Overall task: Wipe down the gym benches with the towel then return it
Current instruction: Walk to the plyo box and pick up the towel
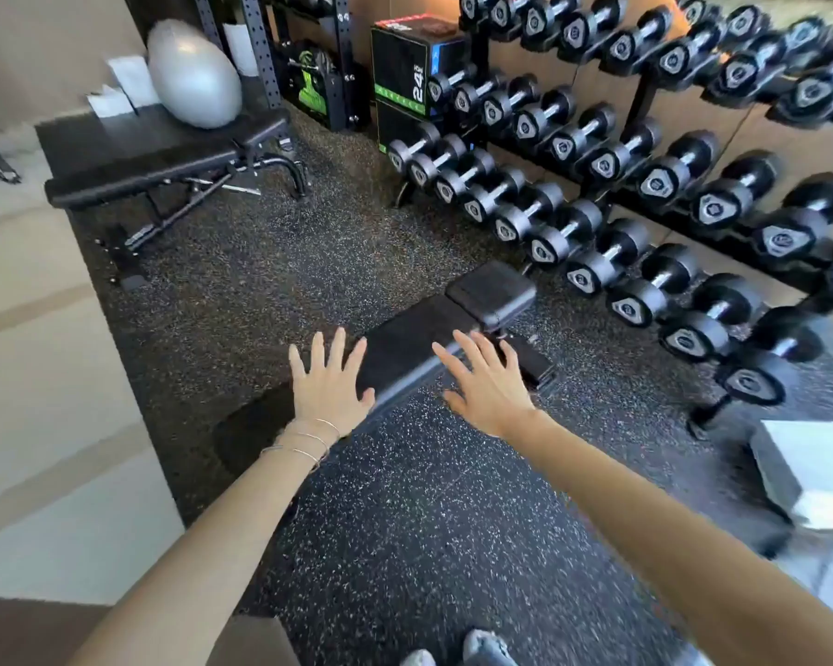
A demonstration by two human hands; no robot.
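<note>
Hovering over near bench (414, 343): left hand (330, 384), right hand (489, 384), fingers (339, 350) spread wide, empty; no towel held, so wiping not begun.

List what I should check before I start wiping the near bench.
1. Towel in hand: not ok. The left hand and right hand are both open and hold nothing.
2. Towel located: cannot tell. The white folded item at the right may be one.
3. Bench within reach: ok. The near bench lies right by both hands.
4. Second bench top free: not ok. The grey ball sits on the far bench.
</note>
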